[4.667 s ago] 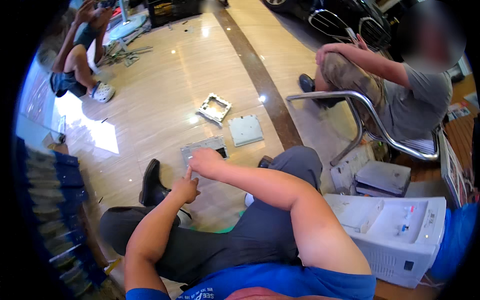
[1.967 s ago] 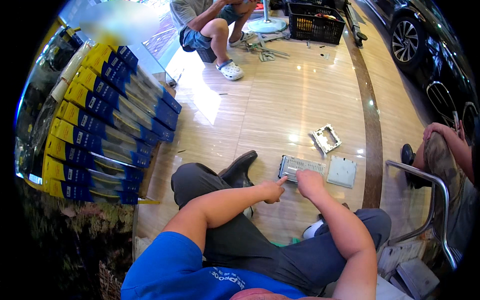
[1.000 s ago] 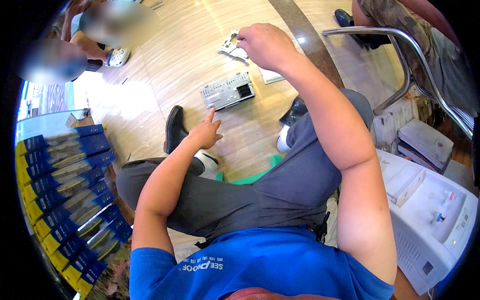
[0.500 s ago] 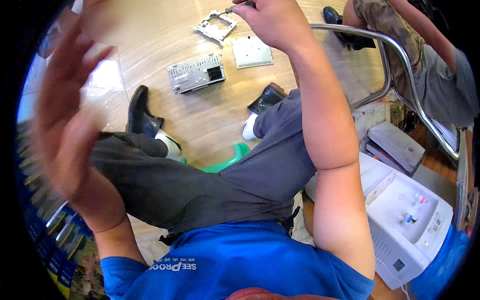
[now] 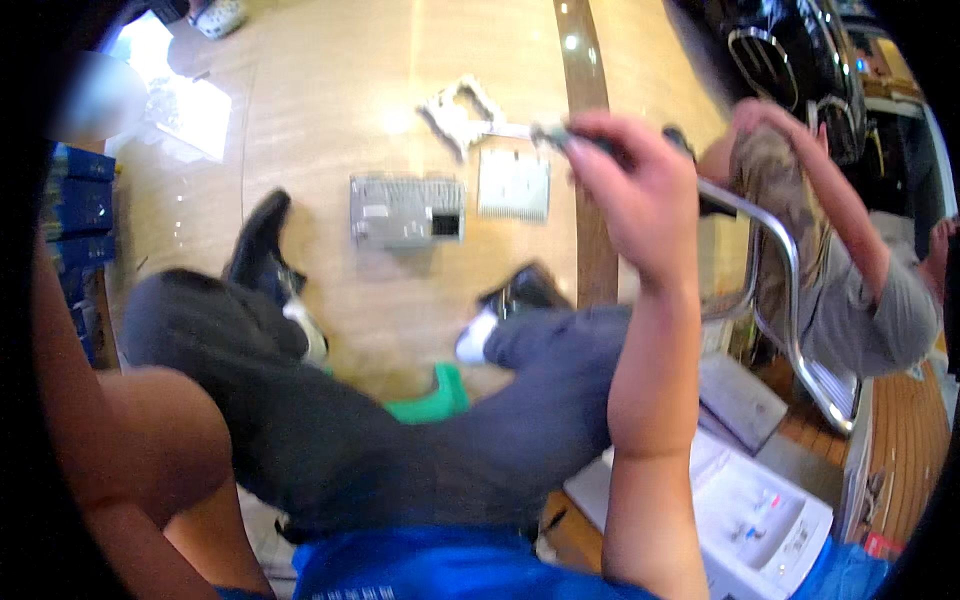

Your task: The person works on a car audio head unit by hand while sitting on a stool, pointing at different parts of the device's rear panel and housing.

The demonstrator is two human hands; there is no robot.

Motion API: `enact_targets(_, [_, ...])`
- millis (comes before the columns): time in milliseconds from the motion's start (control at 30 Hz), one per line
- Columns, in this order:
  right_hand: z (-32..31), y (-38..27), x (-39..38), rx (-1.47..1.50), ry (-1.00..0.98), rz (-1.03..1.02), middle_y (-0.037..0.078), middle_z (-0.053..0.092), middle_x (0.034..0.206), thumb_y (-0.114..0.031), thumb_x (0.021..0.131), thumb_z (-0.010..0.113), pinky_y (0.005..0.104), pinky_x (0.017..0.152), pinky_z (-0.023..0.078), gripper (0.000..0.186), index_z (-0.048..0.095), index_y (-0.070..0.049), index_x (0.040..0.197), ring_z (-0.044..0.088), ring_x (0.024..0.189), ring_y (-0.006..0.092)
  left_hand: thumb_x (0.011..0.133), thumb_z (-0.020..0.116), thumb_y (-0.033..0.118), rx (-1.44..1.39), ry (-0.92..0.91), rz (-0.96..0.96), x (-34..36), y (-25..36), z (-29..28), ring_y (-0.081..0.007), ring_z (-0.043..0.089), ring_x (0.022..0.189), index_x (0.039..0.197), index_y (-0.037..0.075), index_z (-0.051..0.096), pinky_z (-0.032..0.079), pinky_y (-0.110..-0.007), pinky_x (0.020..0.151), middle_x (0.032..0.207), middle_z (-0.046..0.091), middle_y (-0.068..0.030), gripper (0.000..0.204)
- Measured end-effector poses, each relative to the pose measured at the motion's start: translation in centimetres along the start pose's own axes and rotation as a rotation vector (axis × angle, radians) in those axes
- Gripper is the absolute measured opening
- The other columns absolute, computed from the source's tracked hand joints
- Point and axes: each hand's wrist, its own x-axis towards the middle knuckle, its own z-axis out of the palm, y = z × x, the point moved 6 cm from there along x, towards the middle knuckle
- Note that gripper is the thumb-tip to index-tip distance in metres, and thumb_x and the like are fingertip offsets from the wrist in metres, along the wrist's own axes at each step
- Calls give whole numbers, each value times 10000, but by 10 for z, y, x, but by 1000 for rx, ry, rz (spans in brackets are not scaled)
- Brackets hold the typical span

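Observation:
My right hand [image 5: 635, 195] is closed round a dark-handled screwdriver [image 5: 512, 130], held in the air with its pale shaft pointing left. In the picture its tip overlaps the edge of a white openwork frame [image 5: 452, 124] on the floor; I cannot tell whether they touch. Nearer to me lies a silver metal box [image 5: 395, 208] with a black socket at its right end. Beside it, a flat pale metal plate [image 5: 513, 185] has slots along its near edge. Of my left arm, only the bent forearm [image 5: 150, 440] shows at the lower left, with the hand out of sight.
My legs in dark trousers [image 5: 390, 455] spread round a green plastic edge [image 5: 440, 395]. A chrome tube frame [image 5: 785, 260] stands at the right, near a seated person [image 5: 850, 260]. A white water dispenser [image 5: 755, 520] is at the lower right; blue boxes [image 5: 85, 220] are stacked left.
The whole view has shifted, showing more floor beyond the parts. My left hand, spread and blurred earlier, has left the picture. My right hand still holds the screwdriver, now lower in the picture.

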Motion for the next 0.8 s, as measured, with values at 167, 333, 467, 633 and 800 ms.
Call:
enact_targets(167, [-21,-31,-18,566,50,-106,118,647,911,-4,919,600,272,568,515,124,612,25,1040,608,675,164,916,620,277,-4,79,43,-10,-15,-13,-320,455,1359,1464,51,430,349,-476,1113,1494,458,-149,622])
enact_targets(333, [-28,-55,-27,1215,-179,-308,207,627,982,-110,969,591,372,540,525,107,597,-44,1053,601,639,257,915,621,284,45,107,22,-10,-20,-26,-323,452,1359,1462,51,431,344,-480,1115,1494,456,-151,624])
enact_targets(467, [-22,-81,-21,1282,-481,-490,232,631,1010,-102,971,576,417,589,534,168,606,-27,1119,632,707,298,915,621,290,73,126,12,-8,-22,-41,-326,449,1360,1460,51,432,339,-482,1117,1493,455,-153,625])
enact_targets(633, [-7,-89,-7,1329,-595,-506,264,648,952,-84,942,611,447,607,528,167,650,-12,1087,633,728,334,914,622,298,98,127,1,-6,-20,-47,-329,446,1360,1458,50,434,334,-486,1119,1493,454,-155,627])
enact_targets(800, [4,-72,9,1291,-757,-437,294,650,941,-70,913,648,450,608,520,139,675,5,1027,635,745,356,913,623,305,108,135,-2,-6,-18,-55,-333,442,1361,1456,50,435,329,-490,1121,1492,452,-157,629])
